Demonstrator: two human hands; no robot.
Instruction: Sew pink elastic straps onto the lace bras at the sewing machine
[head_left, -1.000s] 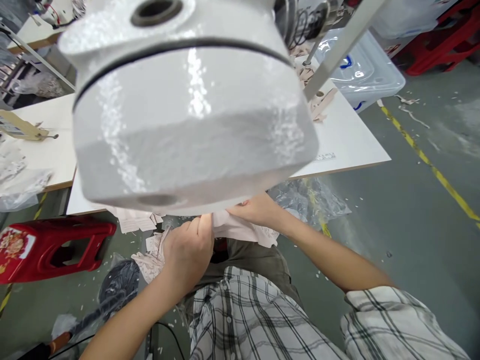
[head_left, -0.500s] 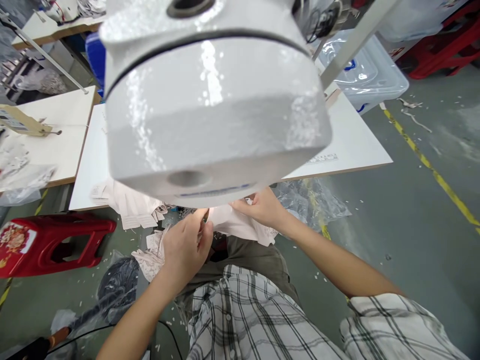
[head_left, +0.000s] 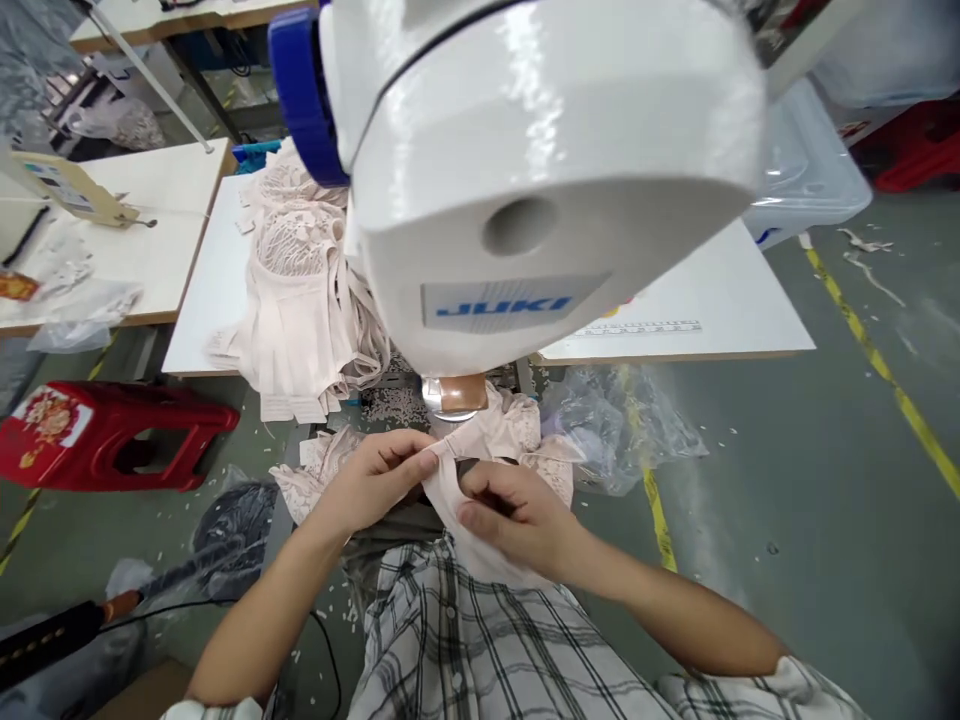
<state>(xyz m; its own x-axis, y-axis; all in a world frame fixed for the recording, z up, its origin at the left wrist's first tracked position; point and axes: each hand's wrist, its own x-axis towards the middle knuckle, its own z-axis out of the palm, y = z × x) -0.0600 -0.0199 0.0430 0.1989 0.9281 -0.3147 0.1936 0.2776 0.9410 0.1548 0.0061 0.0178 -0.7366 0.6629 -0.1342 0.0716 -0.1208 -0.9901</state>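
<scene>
Pale pink garment (head_left: 472, 550) is lying in front of you, its smooth band running down from just below the head of the white sewing machine (head_left: 487, 190) toward your lap. Both your hands are holding it. Your left hand (head_left: 379, 480) is pinching the band's upper edge, thumb and forefinger meeting on the cloth while the other fingers are curling loosely behind. Your right hand (head_left: 521, 520) is half closing around the band lower down, its thumb pressing from the front and its fingers bending inward beside the left fingertips. Lacy cloth (head_left: 517, 425) is bunching up beyond your hands, beside a metal and tan part (head_left: 457, 393) of the machine; you cannot tell whether the needle is touching anything, since the machine head is hiding it.

To your left, a pile of similar pink garments (head_left: 292, 310) is resting on the white table (head_left: 712, 290) and drooping over its front edge. A red stool (head_left: 112, 435) is standing on the floor near that end. On your right, a crumpled clear plastic bag (head_left: 626, 425) is showing below the table edge, and a translucent bin (head_left: 814, 165) is sitting beyond the table.
</scene>
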